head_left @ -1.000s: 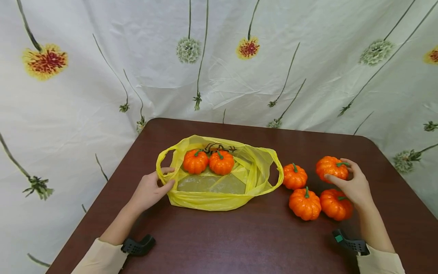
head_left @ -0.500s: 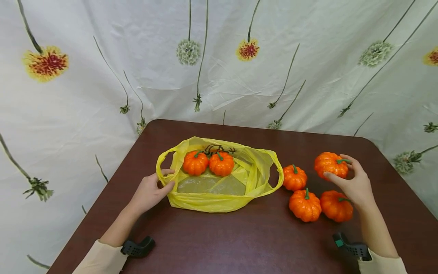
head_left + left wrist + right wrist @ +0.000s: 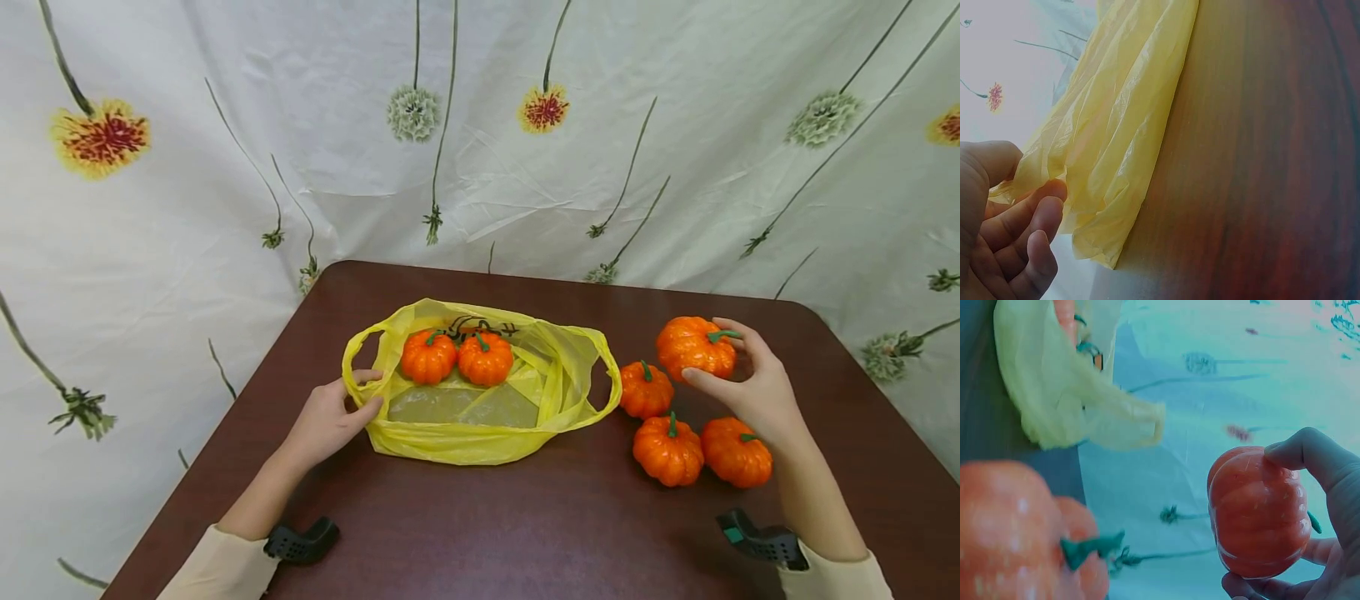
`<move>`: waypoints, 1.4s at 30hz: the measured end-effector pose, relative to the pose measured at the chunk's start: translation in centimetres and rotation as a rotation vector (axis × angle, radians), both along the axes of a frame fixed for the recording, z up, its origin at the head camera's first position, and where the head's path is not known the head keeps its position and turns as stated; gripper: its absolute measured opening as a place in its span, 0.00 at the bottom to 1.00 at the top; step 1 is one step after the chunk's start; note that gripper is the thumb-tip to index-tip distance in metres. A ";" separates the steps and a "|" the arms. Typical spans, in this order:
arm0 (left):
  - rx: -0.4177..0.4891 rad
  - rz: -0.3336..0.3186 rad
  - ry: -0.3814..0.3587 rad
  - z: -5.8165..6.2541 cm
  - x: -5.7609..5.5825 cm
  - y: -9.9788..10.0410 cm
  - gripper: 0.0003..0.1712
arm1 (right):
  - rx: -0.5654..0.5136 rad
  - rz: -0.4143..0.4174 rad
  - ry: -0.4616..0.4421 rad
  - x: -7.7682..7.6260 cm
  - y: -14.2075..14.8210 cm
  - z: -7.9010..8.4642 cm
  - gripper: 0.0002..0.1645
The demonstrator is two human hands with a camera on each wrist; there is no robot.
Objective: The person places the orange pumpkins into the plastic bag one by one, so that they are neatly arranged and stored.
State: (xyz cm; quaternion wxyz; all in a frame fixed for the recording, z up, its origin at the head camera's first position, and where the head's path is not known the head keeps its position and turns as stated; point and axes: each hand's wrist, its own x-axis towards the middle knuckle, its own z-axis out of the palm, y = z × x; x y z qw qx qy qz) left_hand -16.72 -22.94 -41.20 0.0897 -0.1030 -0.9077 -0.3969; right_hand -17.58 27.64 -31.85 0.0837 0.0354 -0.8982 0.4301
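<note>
My left hand [image 3: 330, 417] pinches the left side of a yellow plastic bag [image 3: 465, 446] near its handle. In the left wrist view, thumb and fingers close on the crinkled plastic [image 3: 1116, 125]. The bag lies with its mouth spread wide, and two small orange pumpkins [image 3: 429, 357] with green stems sit inside at the back. Above the table on the right, my right hand [image 3: 761, 392] grips another orange pumpkin [image 3: 693, 348] between thumb and fingers. The right wrist view shows this pumpkin [image 3: 1260, 515] held up, its green stem toward the palm.
Three more pumpkins stand close together on the dark brown table [image 3: 540, 525]: one beside the bag's right handle [image 3: 647, 390], one in front [image 3: 669, 450], one to its right [image 3: 737, 452]. A white flowered cloth [image 3: 480, 167] hangs behind the table.
My right hand has lifted its pumpkin from over the others and carried it left, toward the bag. The left hand and the bag have stayed put.
</note>
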 end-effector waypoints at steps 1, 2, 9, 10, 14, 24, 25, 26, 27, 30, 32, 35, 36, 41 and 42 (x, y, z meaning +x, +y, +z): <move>-0.001 0.000 -0.001 0.0 0.0 0.0 0.21 | -0.005 0.010 -0.003 0.0 -0.3 0.2 0.47; -0.001 0.001 -0.002 0.0 0.0 0.0 0.22 | -0.010 0.021 -0.004 0.1 -0.7 0.3 0.47; -0.004 0.006 -0.010 0.1 0.0 0.0 0.22 | -0.030 0.095 0.023 0.0 -3.2 0.7 0.46; -0.004 0.007 -0.012 0.1 0.0 0.0 0.22 | -0.031 0.106 0.027 -0.1 -3.6 0.7 0.46; -0.003 0.006 -0.016 0.2 -0.1 0.1 0.22 | -0.048 0.147 0.036 -0.2 -5.1 0.9 0.46; 0.011 -0.005 0.003 0.0 0.0 0.0 0.22 | -0.134 0.260 0.033 -0.9 -9.4 0.9 0.46; 0.012 -0.007 0.004 0.0 0.1 0.0 0.22 | -0.138 0.269 0.036 -1.0 -9.8 0.9 0.46; 0.012 -0.009 0.005 0.0 0.1 0.0 0.22 | -0.143 0.279 0.040 -1.1 -10.2 0.8 0.45; 0.011 -0.011 0.005 0.0 0.0 0.1 0.22 | -0.146 0.288 0.046 -1.2 -10.6 0.7 0.45; 0.010 -0.016 0.007 0.0 0.0 0.0 0.22 | -0.150 0.311 0.049 -1.4 -11.6 0.5 0.45; 0.009 -0.017 0.009 0.0 -0.1 0.0 0.22 | -0.151 0.324 0.044 -1.6 -12.1 0.3 0.45; 0.009 -0.016 0.005 0.0 -0.1 0.0 0.22 | -0.145 0.336 0.032 -1.8 -12.7 -0.2 0.45; 0.009 -0.015 0.002 0.0 -0.1 0.0 0.22 | -0.140 0.338 0.029 -1.9 -12.8 -0.3 0.45; 0.008 -0.014 -0.003 0.1 0.0 -0.1 0.22 | -0.123 0.345 0.006 -2.3 -13.4 -1.1 0.46; 0.006 -0.014 -0.003 0.1 0.0 -0.1 0.22 | -0.119 0.346 0.000 -2.4 -13.6 -1.3 0.46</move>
